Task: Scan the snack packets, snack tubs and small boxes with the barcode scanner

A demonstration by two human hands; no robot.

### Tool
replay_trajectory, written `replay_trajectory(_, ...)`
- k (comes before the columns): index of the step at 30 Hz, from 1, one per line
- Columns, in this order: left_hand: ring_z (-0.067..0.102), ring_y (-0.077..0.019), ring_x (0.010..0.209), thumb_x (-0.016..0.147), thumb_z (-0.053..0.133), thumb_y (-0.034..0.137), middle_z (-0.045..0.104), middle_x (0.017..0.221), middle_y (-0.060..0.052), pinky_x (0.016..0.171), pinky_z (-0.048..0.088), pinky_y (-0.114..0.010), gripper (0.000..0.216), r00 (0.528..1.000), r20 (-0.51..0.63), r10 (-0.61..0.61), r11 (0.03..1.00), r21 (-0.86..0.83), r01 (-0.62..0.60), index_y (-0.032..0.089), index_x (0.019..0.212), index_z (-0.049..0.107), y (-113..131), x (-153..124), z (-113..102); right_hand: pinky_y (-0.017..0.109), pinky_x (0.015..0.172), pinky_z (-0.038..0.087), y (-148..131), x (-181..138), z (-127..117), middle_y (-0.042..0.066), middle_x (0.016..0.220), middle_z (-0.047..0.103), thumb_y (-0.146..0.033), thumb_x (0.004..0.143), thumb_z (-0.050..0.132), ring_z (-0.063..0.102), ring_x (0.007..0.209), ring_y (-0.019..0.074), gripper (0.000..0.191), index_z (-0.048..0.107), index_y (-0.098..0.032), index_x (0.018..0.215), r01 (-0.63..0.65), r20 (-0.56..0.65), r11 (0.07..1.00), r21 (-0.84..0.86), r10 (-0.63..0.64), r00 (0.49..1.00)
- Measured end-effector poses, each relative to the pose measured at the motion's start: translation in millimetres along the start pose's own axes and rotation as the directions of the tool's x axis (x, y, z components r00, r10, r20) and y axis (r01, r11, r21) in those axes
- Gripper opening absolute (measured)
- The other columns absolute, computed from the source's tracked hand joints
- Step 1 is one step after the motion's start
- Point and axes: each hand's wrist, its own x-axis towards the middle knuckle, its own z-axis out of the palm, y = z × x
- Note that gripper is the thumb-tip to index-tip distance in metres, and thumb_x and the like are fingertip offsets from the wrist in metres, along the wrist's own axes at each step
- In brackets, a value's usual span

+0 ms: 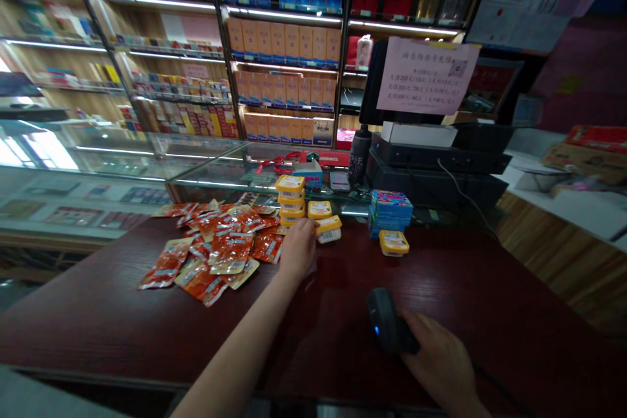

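Note:
My left hand reaches to the back of the dark wooden counter, its fingers closed at the left edge of a small clear tub with a yellow lid. Part of that grip is hidden behind the hand. A stack of matching tubs rises just behind my fingers, and another tub sits beside it. My right hand is wrapped round the handle of a black barcode scanner with a blue light, low over the counter. One more yellow-lidded tub rests alone in front of a stack of blue boxes.
A pile of shiny orange-red packets spreads left of my left arm. Behind the counter are a glass case, a black bottle and a monitor with a paper notice. Boxed goods fill the lit shelves.

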Motion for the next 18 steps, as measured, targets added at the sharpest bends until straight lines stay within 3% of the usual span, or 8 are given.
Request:
replay_trajectory(3, 0.059, -0.0209, 0.088, 0.083, 0.051, 0.015, 0.062, 0.091, -0.006, 0.078, 0.048, -0.034, 0.01, 0.997, -0.012, -0.071, 0.989, -0.129, 0.069, 0.019, 0.09, 0.057, -6, -27, 9, 0.03, 0.076, 0.05, -8, 7, -12, 0.001, 0.1, 0.072, -0.014, 0.071, 0.052, 0.067, 0.087, 0.0197, 0.044, 0.061, -0.028, 0.112, -0.049, 0.047, 0.994, 0.093, 0.045, 0.998)
replay_trajectory(7, 0.059, -0.0192, 0.084, 0.083, 0.052, 0.017, 0.061, 0.087, -0.005, 0.076, 0.049, -0.033, 0.005, 0.992, -0.024, -0.122, 0.969, -0.218, 0.114, 0.019, 0.085, 0.056, -11, -47, 18, 0.034, 0.079, 0.051, -27, 22, -34, 0.002, 0.104, 0.072, -0.022, 0.073, 0.056, 0.068, 0.092, 0.0224, 0.04, 0.062, -0.028, 0.112, -0.246, 0.168, 0.92, 0.305, 0.202, 0.965)
replay_trajectory(12, 0.058, -0.0187, 0.085, 0.081, 0.054, 0.015, 0.06, 0.089, -0.005, 0.078, 0.05, -0.033, 0.006, 0.99, -0.038, -0.138, 0.963, -0.24, 0.125, 0.019, 0.086, 0.056, -12, -57, 25, 0.037, 0.085, 0.051, -57, 32, -42, 0.007, 0.106, 0.071, -0.034, 0.072, 0.062, 0.067, 0.095, 0.0249, 0.04, 0.064, -0.022, 0.11, -0.313, 0.29, 0.756, 0.575, 0.169, 0.942)
replay_trajectory(15, 0.058, -0.0186, 0.085, 0.081, 0.055, 0.016, 0.059, 0.087, -0.005, 0.077, 0.05, -0.033, 0.005, 0.987, -0.039, -0.153, 0.961, -0.238, 0.14, 0.019, 0.085, 0.056, -13, -60, 27, 0.039, 0.086, 0.05, -71, 31, -38, 0.008, 0.102, 0.072, -0.039, 0.071, 0.063, 0.067, 0.094, 0.0258, 0.039, 0.065, -0.021, 0.106, -0.352, 0.283, 0.692, 0.63, 0.217, 0.934)
replay_trajectory(18, 0.058, -0.0183, 0.085, 0.08, 0.056, 0.016, 0.059, 0.086, -0.005, 0.076, 0.049, -0.032, 0.005, 0.984, -0.042, -0.174, 0.957, -0.244, 0.158, 0.019, 0.084, 0.056, -13, -61, 27, 0.04, 0.085, 0.051, -77, 31, -38, 0.008, 0.098, 0.073, -0.041, 0.071, 0.063, 0.067, 0.091, 0.0264, 0.038, 0.066, -0.02, 0.103, -0.371, 0.307, 0.691, 0.62, 0.221, 0.926)
